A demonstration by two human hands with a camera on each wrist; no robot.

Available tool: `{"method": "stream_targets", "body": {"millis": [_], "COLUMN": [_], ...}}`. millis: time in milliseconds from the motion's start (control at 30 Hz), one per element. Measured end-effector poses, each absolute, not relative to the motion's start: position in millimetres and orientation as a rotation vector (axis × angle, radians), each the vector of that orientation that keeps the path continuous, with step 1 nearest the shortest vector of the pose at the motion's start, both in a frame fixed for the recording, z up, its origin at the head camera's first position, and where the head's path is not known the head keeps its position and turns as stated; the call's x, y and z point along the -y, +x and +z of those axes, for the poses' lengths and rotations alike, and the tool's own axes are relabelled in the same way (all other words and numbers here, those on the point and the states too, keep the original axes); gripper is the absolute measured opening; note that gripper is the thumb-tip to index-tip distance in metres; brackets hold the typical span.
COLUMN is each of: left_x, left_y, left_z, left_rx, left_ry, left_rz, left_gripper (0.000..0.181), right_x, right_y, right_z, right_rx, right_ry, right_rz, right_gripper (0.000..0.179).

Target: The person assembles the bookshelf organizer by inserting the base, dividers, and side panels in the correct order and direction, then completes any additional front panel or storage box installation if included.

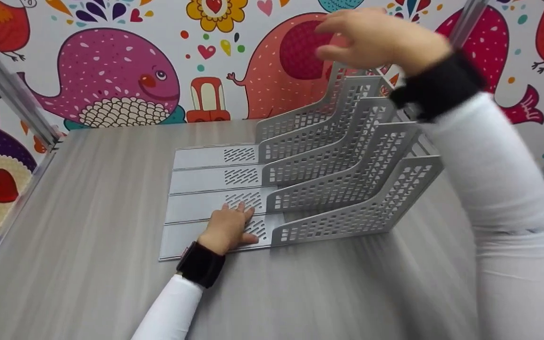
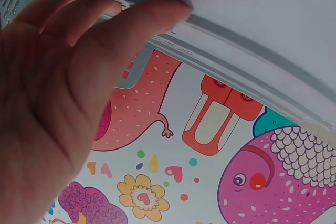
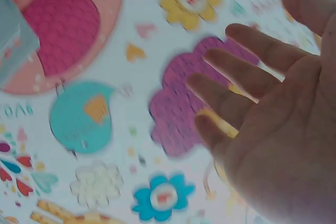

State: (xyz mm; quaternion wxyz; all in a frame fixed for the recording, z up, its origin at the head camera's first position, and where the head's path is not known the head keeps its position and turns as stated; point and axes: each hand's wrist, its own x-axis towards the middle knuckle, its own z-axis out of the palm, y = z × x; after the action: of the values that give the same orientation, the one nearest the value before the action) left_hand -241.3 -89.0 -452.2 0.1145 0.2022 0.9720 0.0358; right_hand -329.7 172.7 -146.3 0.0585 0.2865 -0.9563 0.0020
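A grey plastic file rack (image 1: 328, 184) with perforated upright dividers lies on the table, its flat slotted base panels (image 1: 194, 205) extending to the left. My left hand (image 1: 228, 227) rests on the front base panels, fingers spread over the slots beside the nearest divider. In the left wrist view, the fingertips (image 2: 176, 11) touch the panel surface. Raised above the rack's far back corner is my right hand (image 1: 364, 38), its fingers loosely extended and holding nothing. The right wrist view shows the same hand (image 3: 283, 114) with fingers apart; a corner of grey plastic (image 3: 18, 40) appears at that view's left edge.
The rack stands on a grey wood-grain table (image 1: 111, 198). Behind it rises a wall panel (image 1: 225, 61) printed with cartoon animals and flowers. Metal frame posts (image 1: 17, 80) stand at the left and at the upper right. Black bands are strapped on both wrists.
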Motion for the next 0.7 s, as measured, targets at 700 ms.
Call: {"method": "stream_targets", "body": {"millis": [700], "left_x": [71.5], "left_y": [-235.7], "left_z": [-455.1], "left_rx": [-2.845], "left_ry": [0.604], "left_rz": [0.085], "left_gripper": [0.082], "right_x": [-405.3], "right_y": [-259.9], "right_z": [-307.1], "right_rx": [2.669], "right_ry": [0.294], "right_rz": [1.562], "right_gripper": [0.050]}}
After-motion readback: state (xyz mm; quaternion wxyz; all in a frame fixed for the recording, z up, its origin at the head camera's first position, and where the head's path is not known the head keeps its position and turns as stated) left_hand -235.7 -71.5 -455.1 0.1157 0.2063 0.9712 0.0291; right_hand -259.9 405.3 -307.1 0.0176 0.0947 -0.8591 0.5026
